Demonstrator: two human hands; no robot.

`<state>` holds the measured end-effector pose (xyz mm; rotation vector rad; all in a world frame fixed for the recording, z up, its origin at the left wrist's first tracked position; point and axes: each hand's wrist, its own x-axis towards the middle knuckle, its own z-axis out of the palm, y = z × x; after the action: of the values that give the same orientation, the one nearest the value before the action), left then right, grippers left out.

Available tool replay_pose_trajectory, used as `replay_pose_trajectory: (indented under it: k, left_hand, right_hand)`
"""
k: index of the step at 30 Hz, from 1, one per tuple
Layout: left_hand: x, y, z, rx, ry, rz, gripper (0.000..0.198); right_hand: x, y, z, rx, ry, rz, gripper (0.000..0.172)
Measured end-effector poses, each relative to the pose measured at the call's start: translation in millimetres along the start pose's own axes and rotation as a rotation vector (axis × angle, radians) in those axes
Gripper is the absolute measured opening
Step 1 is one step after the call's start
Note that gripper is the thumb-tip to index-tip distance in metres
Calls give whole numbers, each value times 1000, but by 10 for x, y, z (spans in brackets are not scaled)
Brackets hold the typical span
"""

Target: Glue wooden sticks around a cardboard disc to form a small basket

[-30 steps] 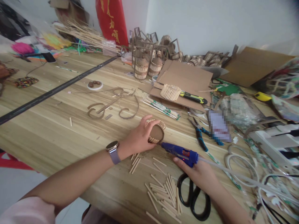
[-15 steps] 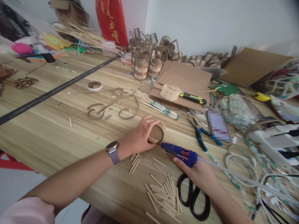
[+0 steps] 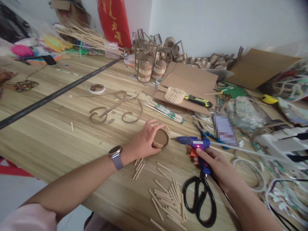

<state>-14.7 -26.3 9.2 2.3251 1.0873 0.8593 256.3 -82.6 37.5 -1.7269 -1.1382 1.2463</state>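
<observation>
**Glue gun levelled at a small basket held on the table**

The left hand (image 3: pixel 141 142) clamps a small round basket (image 3: pixel 160 138) near the middle of the wooden table (image 3: pixel 48 138). Its fingers curl over the far rim and the thumb is on the near side, and the basket is tipped so that its cardboard disc shows. The right hand (image 3: pixel 218 163) is closed round the grip of a glue gun (image 3: pixel 192 141), with the forefinger by the orange trigger.

Likely hazards: the hot nozzle sits close to the left fingertips and could burn them. Glue could drip onto the table across the small gap. The cord could catch the scissors (image 3: pixel 199 200) at the gun's 6 o'clock.

The gun lies at the basket's 3 o'clock, just apart from it. The barrel's long axis runs from 3 to 9 o'clock, the nozzle points to 9 o'clock at the basket, and the grip hangs towards 6 o'clock. Loose sticks (image 3: pixel 168 199) lie at the basket's 6 o'clock
</observation>
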Motion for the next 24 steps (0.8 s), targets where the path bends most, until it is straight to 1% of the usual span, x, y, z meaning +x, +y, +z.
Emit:
replay_pose_trajectory:
  k: [2,4,5,7,8,9,10,11,12,13,14,15,16,17,18,20,22,24]
  left_hand:
    - [0,-2,-1,3,-2,-1,91]
    - [0,-5,2,5,3,-2,91]
    - [1,-5,5,6,5,-2,91]
    - [1,-5,8,10,3,-4,92]
    - [2,-5,9,11,2,-5,91]
    - [2,-5,8,11,2,-7,91]
    - [3,-6,7,10,2,-8,91]
    - [3,-6,6,7,1,-11,91]
    - [4,-7,4,4,-2,-15,90]
    - [4,-8,2,-2,-5,-17,90]
    - [5,-8,1,-8,-9,-17,90]
    - [6,-8,1,-14,-11,-17,90]
    - [7,-7,1,-20,-7,-18,90]
    - [8,-5,1,-26,1,-19,90]
    - [10,-3,2,-33,9,-22,89]
    - [12,2,2,-43,17,-35,88]
    - [12,3,1,-44,14,-35,88]
    - [10,4,-2,-29,8,-26,90]
  right_hand:
    - [25,2,-78,-14,-17,5,53]
    - [53,29,-172,-185,-3,-64,50]
    - [63,47,-215,-314,40,-126,48]
    - [63,73,-262,-594,191,-295,46]
    - [44,74,-252,-717,269,-394,45]
    - [11,63,-213,-814,320,-494,44]
    - [-38,39,-145,-884,334,-596,41]
    - [-99,2,-50,-932,306,-696,38]
    - [-168,-45,63,-952,234,-782,33]
    - [-238,-100,185,-954,146,-868,30]
    - [-300,-158,302,-966,19,-931,31]
    - [-349,-213,401,-987,-77,-969,33]
    - [-379,-260,470,-1026,-127,-981,35]
    - [-389,-293,502,-1073,-140,-979,35]
    - [-382,-308,495,-1110,-89,-985,36]
    - [-341,-275,378,-1183,103,-961,38]
    - [-310,-164,192,-1258,275,-885,40]
    - [-324,-9,25,-1294,382,-835,46]
